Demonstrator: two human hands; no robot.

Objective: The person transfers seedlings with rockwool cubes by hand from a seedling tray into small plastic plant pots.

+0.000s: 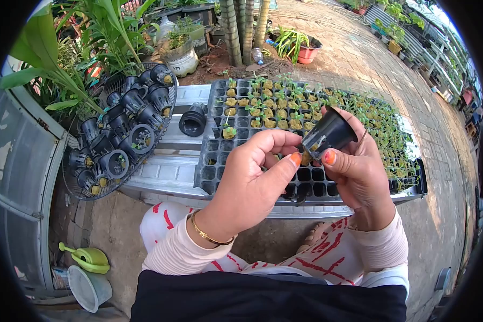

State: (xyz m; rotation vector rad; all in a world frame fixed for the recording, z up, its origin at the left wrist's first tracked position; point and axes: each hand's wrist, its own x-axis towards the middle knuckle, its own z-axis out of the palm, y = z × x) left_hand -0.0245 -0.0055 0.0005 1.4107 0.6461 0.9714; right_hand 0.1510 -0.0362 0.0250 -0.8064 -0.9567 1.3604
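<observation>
A black net pot [333,131] is tilted in my right hand [362,169], whose fingers wrap round it, with its wide rim facing up and right. From its narrow lower end pokes a yellow-brown rockwool plug [306,158]. The thumb and forefinger of my left hand [257,177] pinch at that end, against the plug; its other fingers are curled and partly hidden. Both hands are above a black seedling tray [212,160] with square cells, some holding plugs with small green sprouts. One sprouted plug [229,132] sits near the tray's left side.
Left of the tray, stacked net pots [193,121] lie on the slatted metal table [161,177]. A wire basket [72,185] there holds several more pots with plugs. A green watering can [91,259] and a pale bucket [88,290] stand on the floor. Potted plants line the back.
</observation>
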